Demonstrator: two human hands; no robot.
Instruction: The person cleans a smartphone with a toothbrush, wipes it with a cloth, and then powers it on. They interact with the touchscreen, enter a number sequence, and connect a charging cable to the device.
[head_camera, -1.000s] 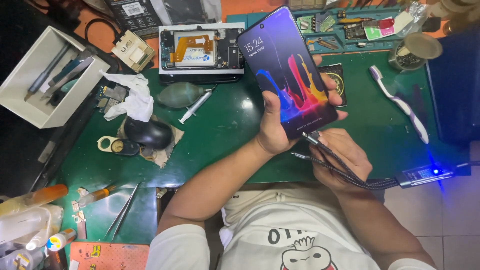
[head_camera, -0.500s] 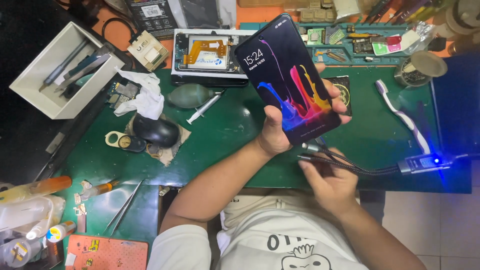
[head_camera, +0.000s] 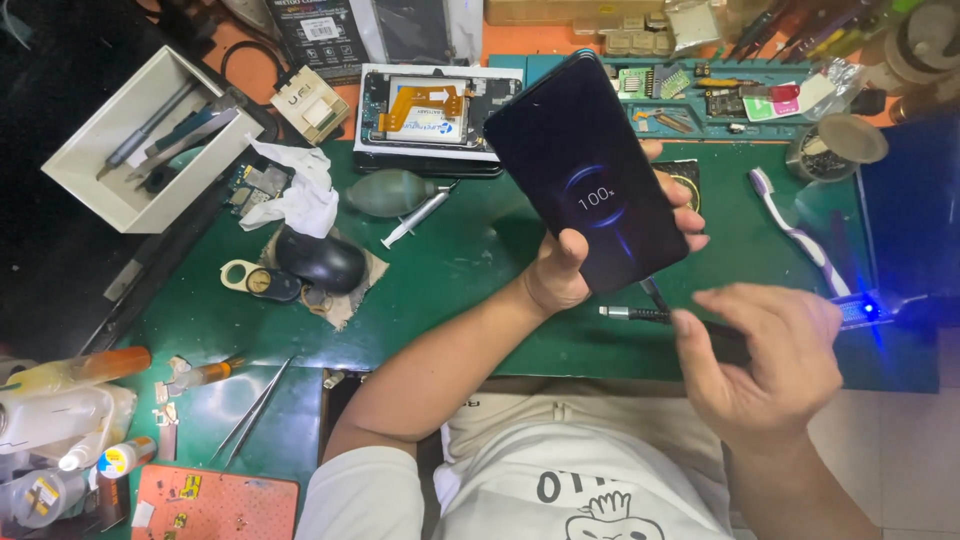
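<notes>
We grip the phone (head_camera: 592, 170) in our left hand (head_camera: 560, 272), tilted above the green mat (head_camera: 450, 280), its screen lit. Our right hand (head_camera: 770, 365), fingers loosely spread and grasping nothing, hovers by the cable plugs (head_camera: 635, 313); we should keep the phone steady and leave the lead slack.

A green work mat (head_camera: 470, 270) covers the bench, which runs orange (head_camera: 420, 50) along its far edge. Off the bench's right edge, pale floor tiles (head_camera: 900, 450) show. A small blue light (head_camera: 868, 308) glows at the mat's right edge, tinting the surface around it.
</notes>
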